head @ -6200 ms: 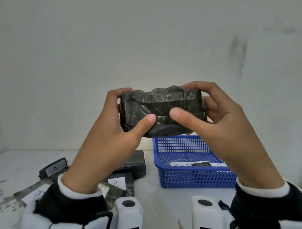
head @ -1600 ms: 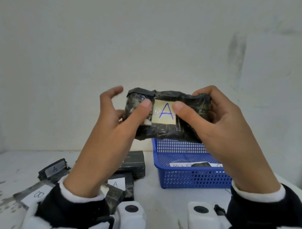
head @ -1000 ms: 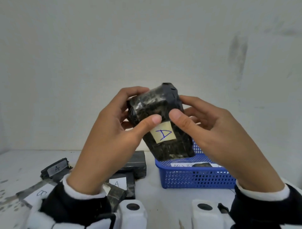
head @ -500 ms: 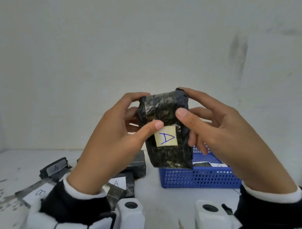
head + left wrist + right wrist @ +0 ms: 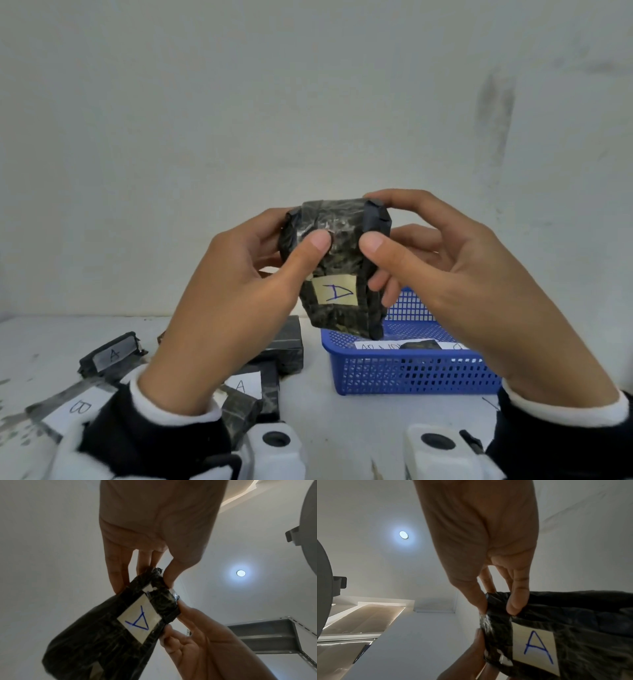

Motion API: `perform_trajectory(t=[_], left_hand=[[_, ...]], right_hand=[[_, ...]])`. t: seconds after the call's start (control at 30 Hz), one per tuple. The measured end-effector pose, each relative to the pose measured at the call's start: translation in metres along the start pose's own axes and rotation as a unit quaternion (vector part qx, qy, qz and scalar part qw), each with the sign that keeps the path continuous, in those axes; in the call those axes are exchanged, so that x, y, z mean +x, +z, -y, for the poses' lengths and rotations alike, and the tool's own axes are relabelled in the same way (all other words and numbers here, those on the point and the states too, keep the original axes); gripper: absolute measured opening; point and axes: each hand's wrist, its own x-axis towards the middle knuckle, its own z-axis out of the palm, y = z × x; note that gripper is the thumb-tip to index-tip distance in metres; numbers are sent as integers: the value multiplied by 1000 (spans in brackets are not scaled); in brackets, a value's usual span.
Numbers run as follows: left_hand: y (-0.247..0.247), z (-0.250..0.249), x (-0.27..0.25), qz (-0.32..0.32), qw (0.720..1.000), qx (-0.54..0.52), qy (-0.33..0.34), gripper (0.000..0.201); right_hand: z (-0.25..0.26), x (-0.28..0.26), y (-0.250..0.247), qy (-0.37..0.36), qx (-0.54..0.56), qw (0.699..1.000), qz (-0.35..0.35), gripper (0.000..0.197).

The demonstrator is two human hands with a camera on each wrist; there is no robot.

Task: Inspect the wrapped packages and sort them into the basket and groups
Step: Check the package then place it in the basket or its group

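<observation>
You hold the black wrapped package (image 5: 337,263) up in front of the wall with both hands, above the near left corner of the blue basket (image 5: 411,373). Your left hand (image 5: 239,298) pinches its left edge, thumb on the front face and fingers behind; your right hand (image 5: 455,284) pinches its right edge, thumb on the front, index finger hooked over the top corner. The package stands on end, its top tipped toward you, and its cream label (image 5: 335,291) faces you with the blue letter A lying on its side (the right wrist view shows the A plainly).

The lower edge of the package hangs just over the basket's rim, not touching it. A strip of bare table (image 5: 308,411) runs between the basket and the group of packages on the left, where one labelled A (image 5: 111,354), another A (image 5: 253,383) and one labelled B (image 5: 73,407) lie close together. Inside the basket lies a white paper strip (image 5: 376,345) with a dark package (image 5: 419,344) on it.

Against half a second ago, both thumbs sit higher on the face, and the label is fully uncovered.
</observation>
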Motion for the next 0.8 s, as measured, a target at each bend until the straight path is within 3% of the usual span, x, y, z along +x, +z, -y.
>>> perform_trajectory(t=[0.17,0.27,0.37,0.47,0.63,0.8], left_hand=[[1,0,0,-7,1000,-6,9,30],[2,0,0,-11,1000,-18,9,28],[3,1,1,-23,999,-16,18,12],[4,0,-1,-37,998,-35,31,13],[6,-2,-2,-39,997,-61,33,23],[3,-4,-1,-44,997,-56,19,25]], right_hand=[[1,0,1,-13,8,1000,2,38],[1,0,1,-20,2,1000,3,31],[0,0,3,-18,1,1000,2,44],[-1,1,8,-15,-1,1000,-2,50],[-3,2,8,-24,-2,1000,-12,28],[1,0,9,-32,-10,999,-10,30]])
